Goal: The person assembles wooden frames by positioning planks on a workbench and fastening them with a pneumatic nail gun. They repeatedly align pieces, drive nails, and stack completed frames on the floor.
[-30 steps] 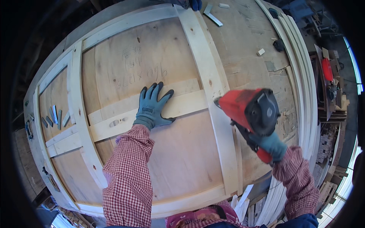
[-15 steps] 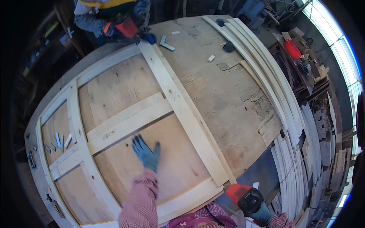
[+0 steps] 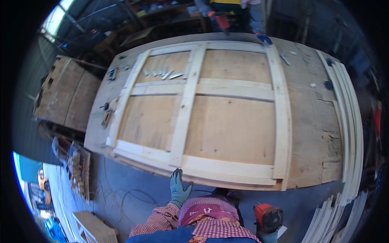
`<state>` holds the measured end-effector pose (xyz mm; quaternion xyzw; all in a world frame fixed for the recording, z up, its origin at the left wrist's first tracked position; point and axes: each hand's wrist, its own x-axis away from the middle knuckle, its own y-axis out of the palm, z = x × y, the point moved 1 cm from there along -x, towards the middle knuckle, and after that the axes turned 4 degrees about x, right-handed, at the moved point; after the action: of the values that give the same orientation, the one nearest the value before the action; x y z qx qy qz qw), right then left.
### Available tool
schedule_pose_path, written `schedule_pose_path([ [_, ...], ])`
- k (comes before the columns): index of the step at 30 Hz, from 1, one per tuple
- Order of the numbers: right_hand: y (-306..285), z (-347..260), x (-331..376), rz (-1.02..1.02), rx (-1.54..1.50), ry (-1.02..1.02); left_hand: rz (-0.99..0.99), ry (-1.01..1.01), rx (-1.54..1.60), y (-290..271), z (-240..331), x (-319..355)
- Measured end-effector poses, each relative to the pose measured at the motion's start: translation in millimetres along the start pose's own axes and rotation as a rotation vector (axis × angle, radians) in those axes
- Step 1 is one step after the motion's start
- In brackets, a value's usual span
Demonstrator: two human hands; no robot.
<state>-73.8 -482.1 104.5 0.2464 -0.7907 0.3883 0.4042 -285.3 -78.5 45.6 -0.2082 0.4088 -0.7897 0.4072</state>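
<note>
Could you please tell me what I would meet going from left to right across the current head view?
Brown wooden panels → left gloved hand → red nail gun in the right gloved hand → long pale boards.

A wooden panel lies at center on a worktable, strips in its upper-left section, boards far right.

- A woodworking workshop
- Timber frame lying on a broad, worn counter
- Long wood strips stacked along the right edge
- Red power tool (a co-worker holds another)
- Cluttered shelving at the back
</note>
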Motion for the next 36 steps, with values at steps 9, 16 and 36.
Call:
schedule_pose_path([
  [9,35,-35,20,-0.178,0.081,-0.154,0.166,-0.34,0.074,-36,-84,120],
  [16,120,-144,51,-0.261,0.088,-0.28,0.325,-0.387,0.153,-90,-185,56],
  [36,594,-586,24,-0.33,-0.143,-0.554,0.356,-0.218,0.646,-316,-492,-292],
])
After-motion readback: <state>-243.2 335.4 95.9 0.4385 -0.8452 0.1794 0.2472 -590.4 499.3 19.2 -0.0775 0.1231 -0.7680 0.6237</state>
